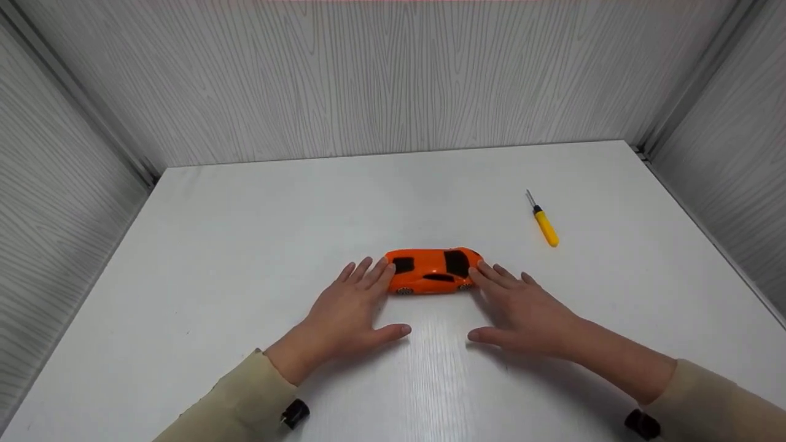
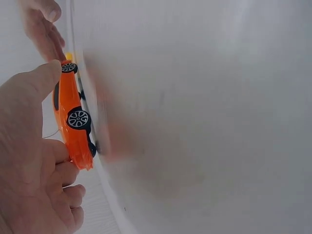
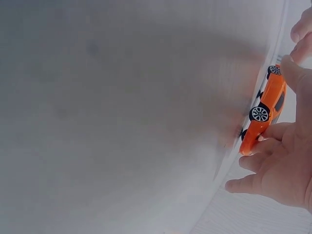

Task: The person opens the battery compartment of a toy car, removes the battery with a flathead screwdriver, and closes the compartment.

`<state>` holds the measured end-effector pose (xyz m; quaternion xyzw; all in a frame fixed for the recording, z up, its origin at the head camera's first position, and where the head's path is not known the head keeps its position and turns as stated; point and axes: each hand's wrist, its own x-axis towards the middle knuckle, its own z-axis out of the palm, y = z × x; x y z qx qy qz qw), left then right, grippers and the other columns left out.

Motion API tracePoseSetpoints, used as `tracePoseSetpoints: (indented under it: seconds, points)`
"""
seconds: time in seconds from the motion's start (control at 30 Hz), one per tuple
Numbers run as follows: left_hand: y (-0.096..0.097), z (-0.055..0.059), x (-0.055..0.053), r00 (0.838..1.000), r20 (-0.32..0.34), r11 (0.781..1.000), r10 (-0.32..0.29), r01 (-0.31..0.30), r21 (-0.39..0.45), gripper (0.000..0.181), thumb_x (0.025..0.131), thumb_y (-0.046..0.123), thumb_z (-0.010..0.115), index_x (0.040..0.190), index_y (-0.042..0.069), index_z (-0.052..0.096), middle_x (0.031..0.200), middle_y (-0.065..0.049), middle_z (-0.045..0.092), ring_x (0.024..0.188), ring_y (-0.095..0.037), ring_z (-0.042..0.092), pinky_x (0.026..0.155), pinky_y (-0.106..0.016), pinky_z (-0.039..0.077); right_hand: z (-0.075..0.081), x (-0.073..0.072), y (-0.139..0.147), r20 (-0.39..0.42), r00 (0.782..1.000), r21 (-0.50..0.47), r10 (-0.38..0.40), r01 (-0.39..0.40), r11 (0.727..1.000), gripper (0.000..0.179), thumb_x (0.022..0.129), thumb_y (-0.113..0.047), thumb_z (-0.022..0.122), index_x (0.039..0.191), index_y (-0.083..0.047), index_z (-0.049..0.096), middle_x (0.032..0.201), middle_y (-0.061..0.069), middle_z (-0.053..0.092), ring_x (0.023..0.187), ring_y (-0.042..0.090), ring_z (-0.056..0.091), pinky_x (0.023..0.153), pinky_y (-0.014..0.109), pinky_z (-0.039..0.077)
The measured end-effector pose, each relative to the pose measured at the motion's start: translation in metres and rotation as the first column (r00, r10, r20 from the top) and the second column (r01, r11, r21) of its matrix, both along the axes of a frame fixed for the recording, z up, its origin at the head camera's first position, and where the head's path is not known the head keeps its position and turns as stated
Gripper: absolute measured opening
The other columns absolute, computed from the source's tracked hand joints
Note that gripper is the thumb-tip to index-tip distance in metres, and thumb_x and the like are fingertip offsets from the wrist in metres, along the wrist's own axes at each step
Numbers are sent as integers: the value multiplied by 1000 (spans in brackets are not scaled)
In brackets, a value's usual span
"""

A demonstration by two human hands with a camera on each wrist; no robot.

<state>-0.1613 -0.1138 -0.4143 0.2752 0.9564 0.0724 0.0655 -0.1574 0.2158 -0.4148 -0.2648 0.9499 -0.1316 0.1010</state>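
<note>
An orange toy car (image 1: 433, 271) with black windows stands on its wheels, side-on, at the middle of the white table (image 1: 245, 233). My left hand (image 1: 367, 301) lies flat on the table with straight fingers, the fingertips touching the car's left end. My right hand (image 1: 511, 302) lies flat the same way, fingertips against the car's right end. Both thumbs are spread out on the table below the car. The left wrist view has the car (image 2: 73, 117) beside my left hand (image 2: 29, 170). The right wrist view has the car (image 3: 265, 112) at my right hand (image 3: 278, 180).
A small screwdriver with a yellow handle (image 1: 544, 224) lies on the table to the back right of the car. Grey wood-grain walls close in the table at the back and on both sides. I wear beige sleeves (image 1: 239, 399).
</note>
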Motion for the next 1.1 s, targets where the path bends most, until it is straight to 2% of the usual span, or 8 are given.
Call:
tracePoseSetpoints:
  seconds: [0.47, 0.9, 1.1]
  points:
    - [1, -2, 1, 1000, -1, 999, 12, -12, -32, 106, 95, 80, 50, 169, 9, 24, 175, -6, 22, 161, -31, 18, 130, -51, 12, 1, 5, 0, 21, 1000, 2, -18, 18, 1000, 109, 90, -79, 64, 170, -15, 27, 174, 8, 25, 158, 39, 25, 119, 72, 24]
    - [2, -1, 2, 999, -33, 999, 14, -16, -48, 102, 98, 76, 50, 168, 6, 27, 174, -8, 25, 161, -33, 18, 130, -51, 11, 1, 6, 0, 5, 999, -24, -32, 32, 999, 99, 95, -72, 64, 169, -15, 31, 173, 8, 29, 159, 39, 23, 119, 73, 23]
    - [-1, -1, 1, 998, -52, 1000, 17, -17, -12, 101, 98, 74, 53, 168, 6, 27, 174, -7, 25, 161, -33, 20, 130, -51, 13, 5, 1, 3, 10, 999, -82, -52, 52, 995, 98, 94, -66, 70, 169, -17, 31, 174, 4, 26, 159, 37, 23, 121, 69, 25]
